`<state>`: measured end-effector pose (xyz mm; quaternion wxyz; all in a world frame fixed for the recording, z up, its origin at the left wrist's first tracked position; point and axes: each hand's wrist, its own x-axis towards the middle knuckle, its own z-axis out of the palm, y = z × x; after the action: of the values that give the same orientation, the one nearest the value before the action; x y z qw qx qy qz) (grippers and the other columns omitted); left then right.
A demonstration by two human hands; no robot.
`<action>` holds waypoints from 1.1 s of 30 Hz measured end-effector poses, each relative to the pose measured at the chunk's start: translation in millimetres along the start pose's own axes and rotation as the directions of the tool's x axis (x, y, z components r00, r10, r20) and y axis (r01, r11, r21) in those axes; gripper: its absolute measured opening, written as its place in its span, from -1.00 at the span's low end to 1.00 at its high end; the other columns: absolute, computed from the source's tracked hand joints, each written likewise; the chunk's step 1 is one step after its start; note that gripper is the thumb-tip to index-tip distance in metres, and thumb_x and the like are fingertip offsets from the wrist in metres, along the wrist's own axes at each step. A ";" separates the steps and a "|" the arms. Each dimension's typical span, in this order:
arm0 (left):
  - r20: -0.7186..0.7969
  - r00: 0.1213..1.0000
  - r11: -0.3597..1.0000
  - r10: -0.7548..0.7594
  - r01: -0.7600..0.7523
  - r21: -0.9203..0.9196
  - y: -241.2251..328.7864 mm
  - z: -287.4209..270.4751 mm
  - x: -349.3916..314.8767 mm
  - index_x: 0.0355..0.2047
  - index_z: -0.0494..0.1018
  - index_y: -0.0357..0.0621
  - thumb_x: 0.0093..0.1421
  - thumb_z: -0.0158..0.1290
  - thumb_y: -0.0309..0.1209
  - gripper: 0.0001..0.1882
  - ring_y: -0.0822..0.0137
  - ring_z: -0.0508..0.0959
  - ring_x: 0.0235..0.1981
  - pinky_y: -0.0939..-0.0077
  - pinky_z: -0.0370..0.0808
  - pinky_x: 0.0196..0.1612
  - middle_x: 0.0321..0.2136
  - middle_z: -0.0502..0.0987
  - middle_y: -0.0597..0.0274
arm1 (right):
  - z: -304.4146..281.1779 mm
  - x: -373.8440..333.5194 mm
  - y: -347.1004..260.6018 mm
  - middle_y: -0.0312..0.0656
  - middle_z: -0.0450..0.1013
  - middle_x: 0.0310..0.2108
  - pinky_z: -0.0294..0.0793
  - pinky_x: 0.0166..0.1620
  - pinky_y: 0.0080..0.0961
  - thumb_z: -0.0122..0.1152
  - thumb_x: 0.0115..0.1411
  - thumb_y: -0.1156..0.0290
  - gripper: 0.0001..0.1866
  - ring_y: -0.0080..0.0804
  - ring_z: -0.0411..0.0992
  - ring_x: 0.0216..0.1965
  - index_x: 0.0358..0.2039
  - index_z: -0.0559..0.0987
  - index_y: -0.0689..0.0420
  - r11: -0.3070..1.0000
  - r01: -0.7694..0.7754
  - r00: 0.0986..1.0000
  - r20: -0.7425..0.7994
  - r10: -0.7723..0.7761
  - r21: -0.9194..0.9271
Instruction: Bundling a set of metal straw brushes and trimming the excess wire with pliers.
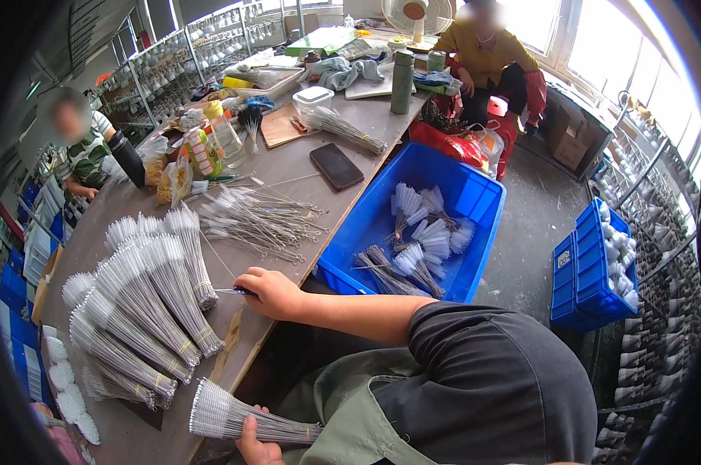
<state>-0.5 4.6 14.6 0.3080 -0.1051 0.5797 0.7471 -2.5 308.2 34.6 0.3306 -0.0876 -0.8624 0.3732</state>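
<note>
At the table's near edge, my left hand [256, 443] is closed around a bundle of thin wire-handled brushes [230, 411], its white bristle heads pointing left. My right hand [271, 294] rests near the table edge, its fingers wrapped round a small dark-handled tool [244, 291] with a thin metal tip; the exact kind is hidden in the grip. Beyond that tip lie several large tied brush bundles [145, 287], fanned out with bristles away from me. Farther back is a loose heap of wire brushes [250, 217].
A blue crate [463, 186] of brush bundles stands right of the table [288, 167]. A phone [336, 166], a green bottle [402, 81] and a clear bottle [225, 138] lie or stand farther back. Two people sit nearby, left and far right. Another blue crate [587, 267] is at right.
</note>
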 end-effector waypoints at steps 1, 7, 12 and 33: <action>0.001 1.000 1.000 0.000 0.000 0.000 0.8 0.4 -0.2 -0.03 0.33 -0.50 0.10 0.03 -0.40 -0.53 0.07 0.45 -0.05 0.16 0.33 0.04 -0.09 0.44 -0.10 | -0.2 0.1 0.3 -0.05 0.39 -0.28 0.40 -0.17 -0.20 0.12 0.01 0.48 -0.73 0.01 0.40 -0.23 -0.21 0.45 0.11 1.000 0.000 1.000 -0.001 0.000 -0.001; 0.017 1.000 1.000 0.020 -0.020 -0.004 1.5 2.3 -2.2 -0.03 0.33 -0.49 0.10 0.02 -0.39 -0.53 0.07 0.45 -0.06 0.15 0.33 0.02 -0.10 0.44 -0.11 | 1.1 0.6 1.6 -0.04 0.39 -0.28 0.40 -0.17 -0.19 0.11 0.01 0.49 -0.74 0.02 0.39 -0.23 -0.22 0.45 0.13 1.000 0.012 1.000 -0.007 -0.012 0.005; -0.006 1.000 1.000 -0.006 0.006 -0.005 1.8 1.1 -4.6 -0.05 0.34 -0.48 0.10 0.03 -0.39 -0.54 0.06 0.46 -0.09 0.15 0.33 0.01 -0.14 0.46 -0.10 | 2.0 -2.8 2.0 -0.02 0.38 -0.28 0.40 -0.19 -0.19 0.09 -0.01 0.51 -0.73 0.03 0.39 -0.25 -0.23 0.46 0.15 1.000 0.022 0.999 -0.024 -0.022 0.005; 0.007 0.999 0.999 0.033 -0.033 -0.031 2.3 3.6 -2.6 -0.06 0.34 -0.47 0.06 0.07 -0.42 -0.54 0.07 0.47 -0.10 0.17 0.36 -0.02 -0.15 0.46 -0.10 | 2.2 -0.8 2.5 -0.02 0.39 -0.30 0.40 -0.19 -0.19 0.09 0.00 0.48 -0.77 0.00 0.40 -0.25 -0.26 0.46 0.15 0.999 0.034 0.999 -0.025 -0.035 -0.021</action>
<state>0.9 6.7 18.9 0.2960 -0.0973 0.5685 0.7614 -3.5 308.3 31.4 0.3469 -0.0808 -0.8634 0.3574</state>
